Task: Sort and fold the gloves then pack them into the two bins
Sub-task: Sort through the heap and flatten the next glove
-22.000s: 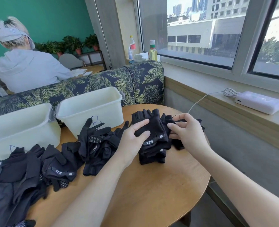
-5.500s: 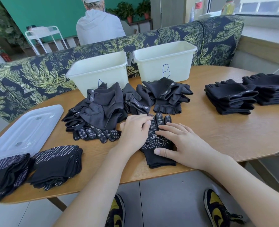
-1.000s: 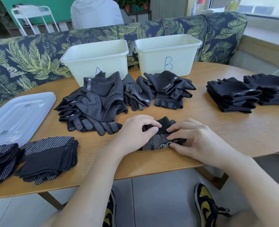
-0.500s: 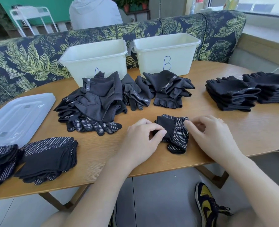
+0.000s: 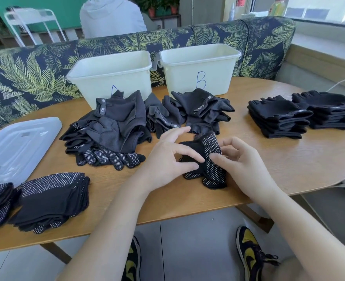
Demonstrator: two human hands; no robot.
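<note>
Fingers [image 5: 190, 154] of left hand [image 5: 167, 165] and right hand [image 5: 242, 169] pinch folded black dotted-palm fabric glove [image 5: 208, 161] over oval wooden table [image 5: 289, 159]. Beyond them: two cream plastic bins [image 5: 110, 78], loose dark glove heap [image 5: 115, 128]; left: folded dotted stack [image 5: 50, 199]. Step: folding, packing not started. Next, probably carry glove left to that stack.

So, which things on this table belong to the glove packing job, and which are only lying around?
Part of the job:
- dotted glove, held by left hand and right hand
- unsorted heap
- folded dotted stack
- folded plain stacks
- bin A, bin B

Just lying about:
- clear lid
- white cable
</note>
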